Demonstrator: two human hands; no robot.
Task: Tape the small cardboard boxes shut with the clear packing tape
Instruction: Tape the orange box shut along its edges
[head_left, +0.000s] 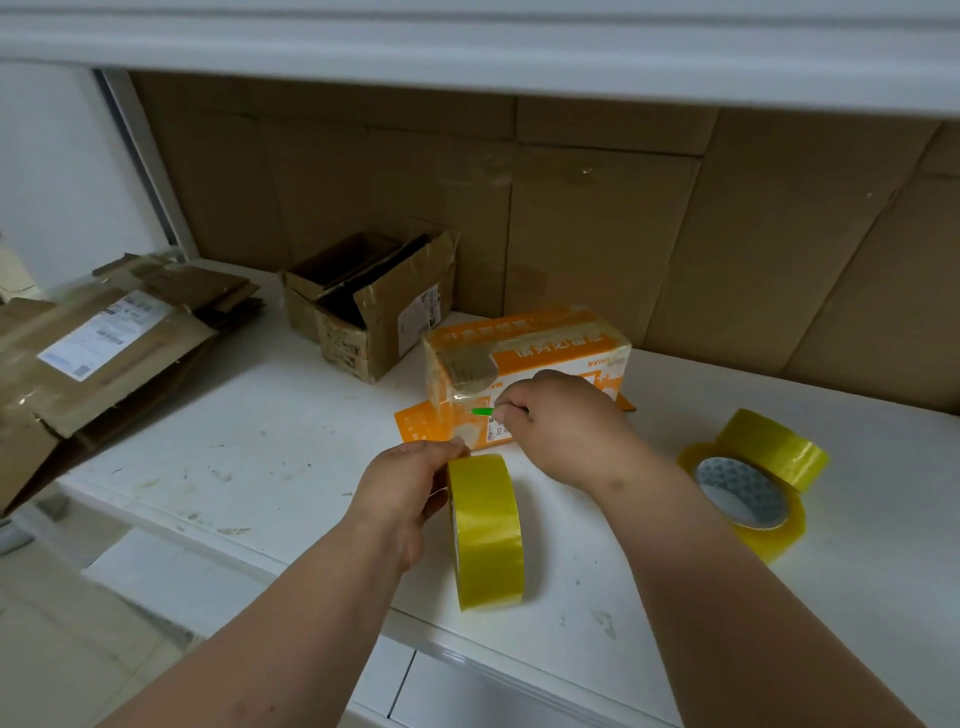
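A: White table (270, 467); orange box (524, 358) at 12 o'clock, wrapped already in clear film

B: Upright roll (485, 530) at 6, gripped by left hand (405, 493). Spare rolls (753, 488) at 3

A: Right hand (561, 426) curled tight, pinching a green cutter (482, 411) against the box face

B: Could go slack and fold onto itself, stretched strip (441, 405) between roll and box, if cut carelessly

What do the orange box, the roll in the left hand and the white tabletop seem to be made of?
Orange box: likely printed cardboard, partly glossy where clear tape wraps it.
Tape roll in the left hand: shiny, yellowish, see-through plastic film, judging by its sheen.
Tabletop: smooth white surface, perhaps painted or laminated board; scuffs and stains show on it.
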